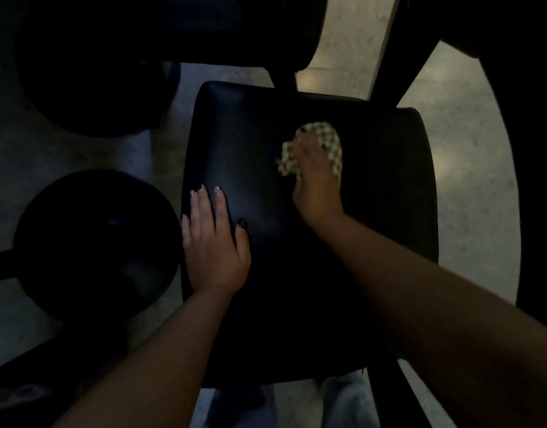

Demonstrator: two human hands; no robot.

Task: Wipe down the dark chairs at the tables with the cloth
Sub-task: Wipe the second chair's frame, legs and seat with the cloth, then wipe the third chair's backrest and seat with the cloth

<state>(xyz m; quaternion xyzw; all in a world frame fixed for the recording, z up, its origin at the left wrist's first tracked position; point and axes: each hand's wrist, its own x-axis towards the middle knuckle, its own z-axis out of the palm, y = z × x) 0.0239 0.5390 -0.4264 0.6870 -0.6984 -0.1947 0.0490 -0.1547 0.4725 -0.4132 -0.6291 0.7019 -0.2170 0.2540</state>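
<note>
In the head view, the dark square padded chair seat point(266, 211) fills the middle of the picture. The right hand point(317, 177) lies on the crumpled beige checked cloth point(330, 143) and presses it on the seat, at about 1 o'clock from the seat's centre, near the far edge. The cloth bulges out around the fingers, which seem curled over it; I judge that the hand grips it, though the light is poor. The left hand point(215, 242) rests flat on the seat at 9 o'clock, close to the left edge, with its fingers straight and holding nothing; it seems to steady the chair.

The step in hand looks like the wiping of the seat. To do it well, I would keep the cloth flat under the palm, press evenly, and go in overlapping strokes from the far edge toward the near edge, also over the rounded corners, while the left hand moves out of the way.

The seat's long axis runs roughly from 12 to 6 o'clock, slightly turned toward 1 o'clock. The bunched cloth is longer along about the same line.

Two round black stool seats point(96, 245) stand at 9 and 11 o'clock on the grey concrete floor point(470, 168).
</note>
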